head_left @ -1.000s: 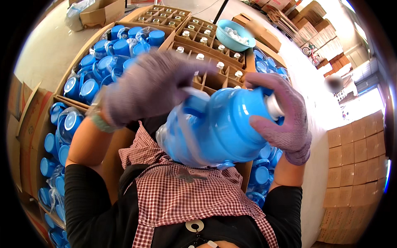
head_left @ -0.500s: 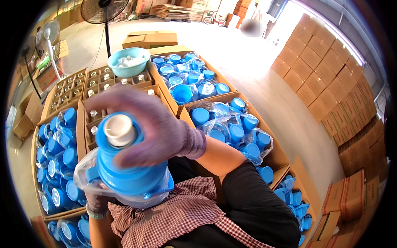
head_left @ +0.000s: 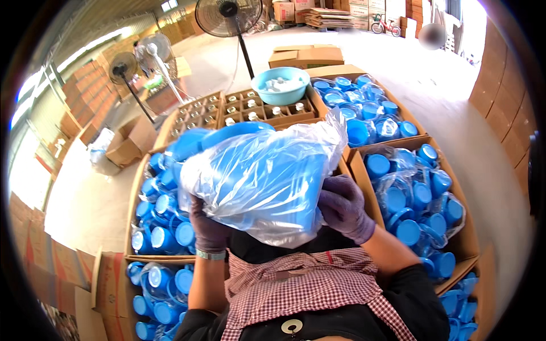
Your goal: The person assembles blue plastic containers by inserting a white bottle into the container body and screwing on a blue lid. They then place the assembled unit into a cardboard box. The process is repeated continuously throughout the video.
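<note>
A blue thermos flask lies tilted on its side in front of my chest, wrapped in a crinkled clear plastic bag. Bare blue plastic shows at its upper left side. My left hand, in a purple-grey glove, is closed around its lower left; part of the fingers is hidden behind it. On the right end, my right hand, gloved the same, has curled fingers gripping the bag beside the flask. Beyond it, bottles with white tops stand in a divided carton.
Cartons of bagged blue flasks stand left and right, with another carton at far right. A light-blue basin of small white pieces rests on the bottle cartons. Fans stand behind; stacked boxes line the right.
The flask has gone from upright, with a white stopper showing, to lying sideways. My right hand has left its top and moved to the bag's right end. The view has swung left.
</note>
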Available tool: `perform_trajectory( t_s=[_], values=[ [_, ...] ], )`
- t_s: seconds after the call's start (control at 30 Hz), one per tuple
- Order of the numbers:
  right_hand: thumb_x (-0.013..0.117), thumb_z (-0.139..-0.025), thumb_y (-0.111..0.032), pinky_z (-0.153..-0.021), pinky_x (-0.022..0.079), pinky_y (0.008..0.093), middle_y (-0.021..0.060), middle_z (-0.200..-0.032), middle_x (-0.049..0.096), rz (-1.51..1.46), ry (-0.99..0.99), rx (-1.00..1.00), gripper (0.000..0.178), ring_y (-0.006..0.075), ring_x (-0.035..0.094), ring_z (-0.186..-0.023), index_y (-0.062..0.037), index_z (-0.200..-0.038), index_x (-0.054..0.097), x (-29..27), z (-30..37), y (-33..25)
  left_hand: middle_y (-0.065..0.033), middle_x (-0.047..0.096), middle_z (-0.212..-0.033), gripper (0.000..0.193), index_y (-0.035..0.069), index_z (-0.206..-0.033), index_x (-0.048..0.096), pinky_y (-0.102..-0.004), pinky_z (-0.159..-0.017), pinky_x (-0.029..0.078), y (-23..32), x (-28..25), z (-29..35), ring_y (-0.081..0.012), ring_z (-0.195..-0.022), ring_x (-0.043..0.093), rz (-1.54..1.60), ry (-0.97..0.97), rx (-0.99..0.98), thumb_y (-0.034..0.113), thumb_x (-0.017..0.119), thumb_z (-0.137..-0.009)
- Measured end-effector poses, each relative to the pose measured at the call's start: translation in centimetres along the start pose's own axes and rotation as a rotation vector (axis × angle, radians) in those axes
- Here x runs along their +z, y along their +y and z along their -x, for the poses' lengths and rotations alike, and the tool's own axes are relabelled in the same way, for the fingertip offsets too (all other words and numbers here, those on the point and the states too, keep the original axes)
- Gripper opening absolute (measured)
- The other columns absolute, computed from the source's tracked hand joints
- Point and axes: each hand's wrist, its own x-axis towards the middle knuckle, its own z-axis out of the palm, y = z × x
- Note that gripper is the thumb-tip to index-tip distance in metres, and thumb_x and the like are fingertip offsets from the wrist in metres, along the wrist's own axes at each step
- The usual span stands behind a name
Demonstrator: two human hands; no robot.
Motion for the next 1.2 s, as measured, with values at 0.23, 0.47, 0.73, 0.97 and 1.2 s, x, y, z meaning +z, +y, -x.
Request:
perform_trajectory(
  t_s=[0.23,0.47,0.73,0.97,1.2],
  values=[
    [0.073,-0.086,-0.019,-0.068,0.056,0.0384,0.0092,-0.104,0.071,-0.099,-0.114,-0.081,0.036,0.0272,0.068,-0.074,-0.0118,-0.120,0.066,-2.7,-4.3,1.7,-0.0141,0.047,-0.158,0.067,0.012,-0.156,0.044,-0.0597,-0.119,0.034,-2.3,-1.1,1.2,-0.0386,-0.144,0.045,0.001,-0.134,-0.158,0.056,0.041,-0.105],
    [0.069,-0.098,-0.012,-0.080,0.059,0.0292,0.0090,-0.111,0.073,-1.734,0.341,1.448,0.031,0.0187,0.072,-0.090,0.0011,-0.125,0.064,6.5,9.9,7.1,-0.0157,0.053,-0.149,0.072,0.009,-0.151,0.048,-0.0597,-0.115,0.038,-4.4,2.8,2.2,-0.0381,-0.136,0.051,-0.210,0.041,0.094,0.060,0.053,-0.100],
    [0.068,-0.079,-0.003,-0.084,0.058,0.0443,0.0135,-0.112,0.067,0.065,0.071,0.162,0.042,0.0363,0.069,-0.099,-0.0109,-0.120,0.068,1.6,6.1,2.0,-0.0123,0.062,-0.137,0.059,0.007,-0.144,0.055,-0.0506,-0.106,0.049,-2.4,1.9,1.9,-0.0323,-0.123,0.060,-0.221,0.110,0.029,0.050,0.051,-0.105],
    [0.073,-0.094,-0.010,-0.082,0.062,0.0353,0.0105,-0.110,0.071,-1.572,0.680,1.312,0.036,0.0249,0.072,-0.096,-0.0047,-0.126,0.059,8.7,10.0,5.5,-0.0100,0.058,-0.144,0.051,0.008,-0.148,0.051,-0.0515,-0.111,0.046,-3.1,3.3,1.9,-0.0298,-0.131,0.056,-0.101,-0.002,0.098,0.037,0.043,-0.107],
    [0.073,-0.086,-0.008,-0.107,0.048,0.0464,0.0164,-0.126,0.066,0.016,0.031,0.149,0.047,0.0362,0.066,-0.114,-0.0044,-0.132,0.062,3.7,8.4,0.7,-0.0133,0.062,-0.139,0.049,0.007,-0.147,0.051,-0.0540,-0.104,0.051,-1.1,1.2,1.0,-0.0339,-0.124,0.062,-0.128,0.086,0.079,0.036,0.043,-0.109]
  ],
)
